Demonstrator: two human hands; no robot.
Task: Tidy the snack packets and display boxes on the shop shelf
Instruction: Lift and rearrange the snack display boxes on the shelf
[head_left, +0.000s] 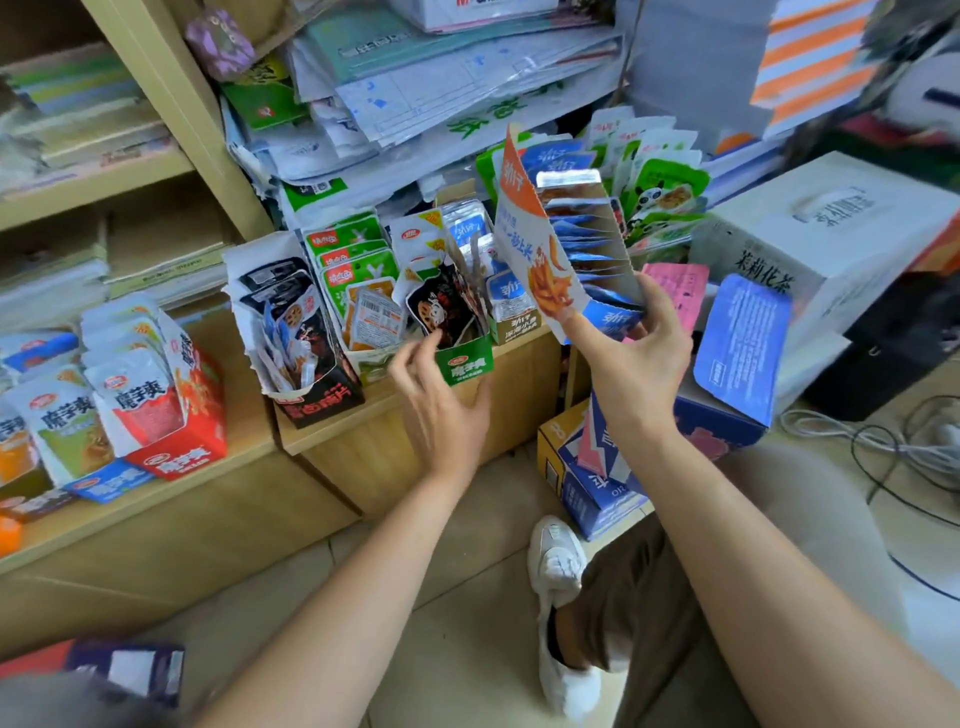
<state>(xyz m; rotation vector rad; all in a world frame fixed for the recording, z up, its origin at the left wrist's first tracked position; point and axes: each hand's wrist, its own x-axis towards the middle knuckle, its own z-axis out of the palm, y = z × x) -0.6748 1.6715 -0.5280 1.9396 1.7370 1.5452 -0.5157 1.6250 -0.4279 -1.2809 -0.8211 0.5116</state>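
Observation:
My right hand (641, 353) grips the lower end of a white, blue and orange display box (540, 260) full of blue snack packets (587, 244), held tilted above the shelf's right end. My left hand (441, 400) hovers with relaxed fingers just in front of a green display box (465, 361) stuffed with dark packets. Further left on the wooden shelf (363, 436) stand a black box (311, 384) of black-and-white packets and a box of green packets (353, 260). On a lower shelf at far left sits a red box (176, 441) of white packets.
Stacks of papers and folders (415, 104) pile above the snack boxes. A white carton (821, 234) and a blue lid (743, 343) sit to the right, a blue-and-white carton (592, 483) on the floor below. Cables (893, 441) lie at right. My shoe (558, 571) rests on the tiled floor.

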